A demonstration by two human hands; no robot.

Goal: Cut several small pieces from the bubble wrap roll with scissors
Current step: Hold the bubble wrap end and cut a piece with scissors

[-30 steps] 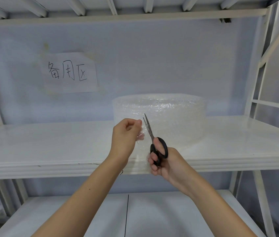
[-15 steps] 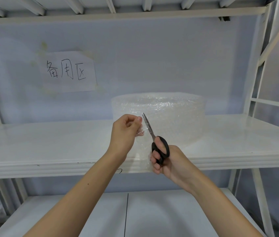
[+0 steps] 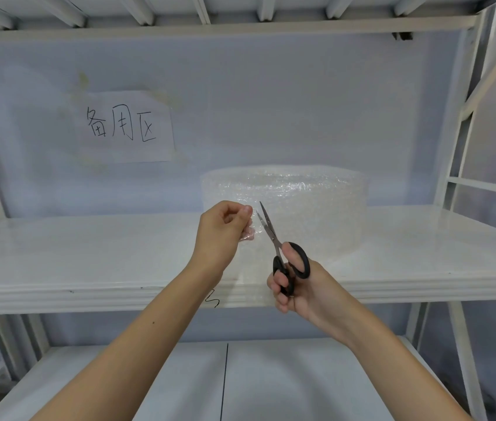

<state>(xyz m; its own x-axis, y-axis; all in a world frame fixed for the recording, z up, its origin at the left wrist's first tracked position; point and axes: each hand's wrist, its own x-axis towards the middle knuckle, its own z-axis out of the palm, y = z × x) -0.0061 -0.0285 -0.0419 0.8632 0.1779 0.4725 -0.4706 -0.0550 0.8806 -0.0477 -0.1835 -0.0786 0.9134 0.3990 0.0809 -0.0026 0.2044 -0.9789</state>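
The bubble wrap roll (image 3: 310, 205) stands on its flat end on the white shelf (image 3: 88, 253), towards the back and right of centre, its clear layers catching the light. A loose sheet of the wrap (image 3: 251, 262) runs forward from the roll and hangs over the front edge of the shelf between the two hands. The left hand (image 3: 222, 229) holds the upper edge of this sheet, with the thumb and curled fingers pinching the film just left of the blades. The right hand (image 3: 298, 287) grips the black-handled scissors (image 3: 283, 253), thumb through the larger loop and fingers curled round the smaller one. The blades point up and slightly left, nearly closed, their tips near the left thumb; whether they are biting into the film cannot be told. On the pale wall behind, left of the roll, hangs a paper sign (image 3: 125, 127) with handwritten characters. A lower shelf (image 3: 271, 381) lies beneath the forearms.
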